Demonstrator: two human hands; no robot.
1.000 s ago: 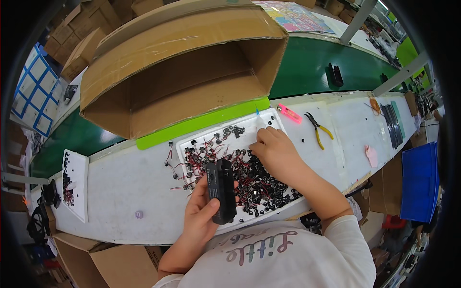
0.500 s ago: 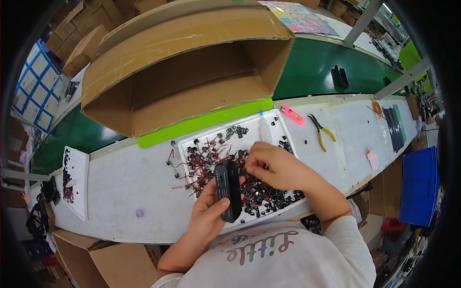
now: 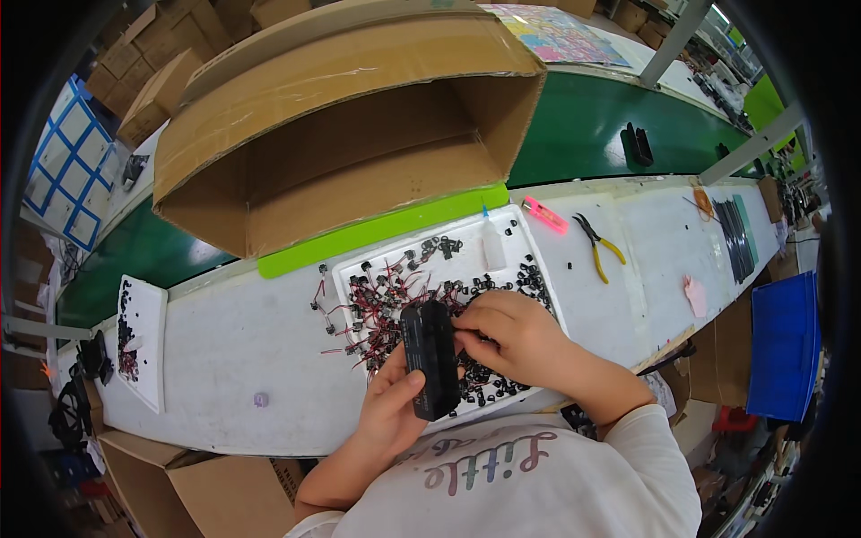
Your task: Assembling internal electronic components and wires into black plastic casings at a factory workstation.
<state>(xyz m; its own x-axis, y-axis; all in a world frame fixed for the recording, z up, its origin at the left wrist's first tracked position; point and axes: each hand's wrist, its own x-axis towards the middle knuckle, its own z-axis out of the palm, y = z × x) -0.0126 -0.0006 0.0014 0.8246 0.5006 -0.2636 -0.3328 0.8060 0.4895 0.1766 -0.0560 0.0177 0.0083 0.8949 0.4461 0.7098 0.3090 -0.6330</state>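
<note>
A black, open, box-like plastic housing [image 3: 434, 360] is gripped by my left hand [image 3: 391, 394], thumb across its near side and fingers behind. It stands tilted over a white foam tray [image 3: 421, 240]. My right hand [image 3: 513, 332] is closed in a pinch, its fingertips at the housing's upper right edge; whatever sits between them is too small to make out. Under both hands the tray carries many small black parts with red and black wires [image 3: 377, 300], and loose small black pieces [image 3: 533, 276] toward its right side. A white bottle with a blue needle tip [image 3: 492, 247] lies at the tray's far end.
A large open cardboard box [image 3: 359, 134] rises behind the tray above a lime-green strip [image 3: 314, 247]. To the right are a pink lighter-like object [image 3: 544, 215] and yellow-handled pliers [image 3: 603, 251]. Another white tray [image 3: 151, 345] lies far left; a black housing [image 3: 637, 145] rests on the green belt.
My right hand has moved down and slightly left from above the tray, bringing its fingertips to the housing's edge. The left hand holds the housing slightly lower and to the right.
</note>
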